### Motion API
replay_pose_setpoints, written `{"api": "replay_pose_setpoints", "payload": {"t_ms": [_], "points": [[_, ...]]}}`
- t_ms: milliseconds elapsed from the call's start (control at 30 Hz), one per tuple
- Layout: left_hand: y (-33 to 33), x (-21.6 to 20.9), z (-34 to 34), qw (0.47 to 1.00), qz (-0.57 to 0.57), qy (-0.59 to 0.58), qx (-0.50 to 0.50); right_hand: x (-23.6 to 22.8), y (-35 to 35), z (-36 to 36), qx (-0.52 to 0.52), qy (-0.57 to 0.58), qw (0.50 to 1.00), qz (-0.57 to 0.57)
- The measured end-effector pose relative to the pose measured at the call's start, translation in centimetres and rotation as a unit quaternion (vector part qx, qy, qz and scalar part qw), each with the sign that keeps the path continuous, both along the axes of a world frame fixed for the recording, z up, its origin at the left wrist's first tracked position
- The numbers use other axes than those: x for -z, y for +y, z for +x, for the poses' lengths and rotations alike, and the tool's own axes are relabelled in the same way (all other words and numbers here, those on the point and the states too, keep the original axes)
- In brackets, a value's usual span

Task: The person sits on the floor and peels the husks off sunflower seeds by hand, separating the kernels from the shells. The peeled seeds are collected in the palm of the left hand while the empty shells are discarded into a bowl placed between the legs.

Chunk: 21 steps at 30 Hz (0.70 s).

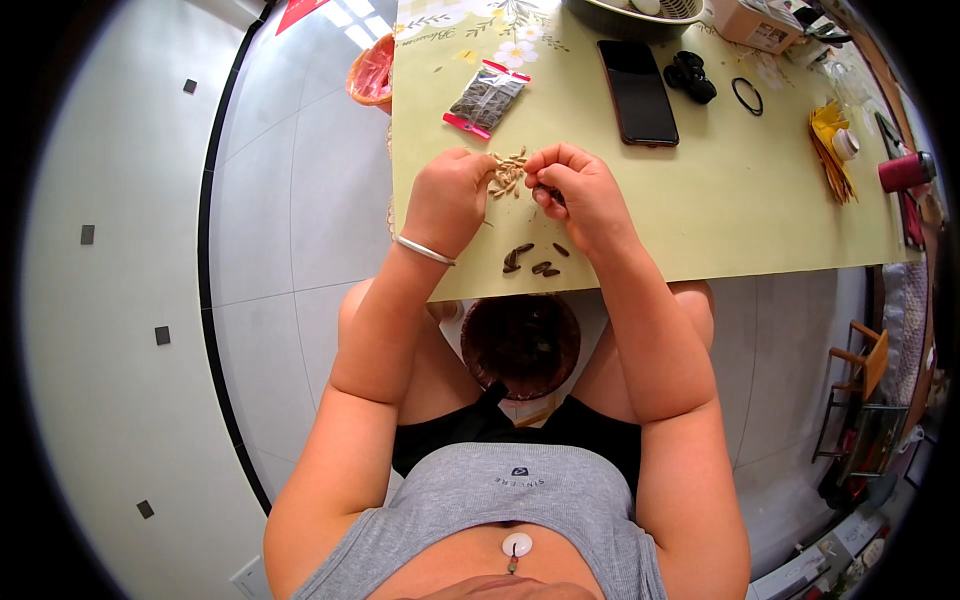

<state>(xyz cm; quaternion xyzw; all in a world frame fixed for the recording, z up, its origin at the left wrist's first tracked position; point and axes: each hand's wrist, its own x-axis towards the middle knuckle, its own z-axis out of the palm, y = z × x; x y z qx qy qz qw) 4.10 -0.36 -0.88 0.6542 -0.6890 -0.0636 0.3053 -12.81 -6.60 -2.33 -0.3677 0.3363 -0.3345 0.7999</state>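
Observation:
My left hand [450, 198], with a silver bangle on its wrist, is closed in a pinch at the left side of a small pile of pale shelled kernels [508, 178]. Its fingertips hide whatever they may hold. On the right of the pile, my right hand [582, 198] is closed, with dark sunflower seeds [549, 195] showing between its curled fingers. Several unshelled sunflower seeds [543, 268] lie closer to me, by the table edge. Beyond the hands is a clear packet [487, 99] of dark seeds with pink ends.
A dark round bin [530, 396] stands between my legs below the table [720, 220]. Farther back are a black phone [638, 92], a small black object [690, 78], a black loop [747, 96] and a basin [640, 22]. A maroon flask [905, 172] stands far right.

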Motion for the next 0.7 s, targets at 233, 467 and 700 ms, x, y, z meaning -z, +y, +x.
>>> {"api": "replay_pose_setpoints", "payload": {"t_ms": [233, 467, 700], "points": [[-0.09, -0.10, -0.23, 0.997, 0.002, 0.074, -0.005, -0.01, 0.17, 0.00, -0.017, 0.018, 0.999, -0.021], [0.10, -0.03, -0.47, 0.998, -0.025, 0.052, -0.007, 0.10, 0.68, 0.56, -0.045, 0.040, 0.997, -0.051], [0.33, -0.69, -0.88, 0.999, -0.019, 0.042, -0.025, 0.09, 0.61, 0.59, -0.016, 0.048, 0.998, -0.038]]}}
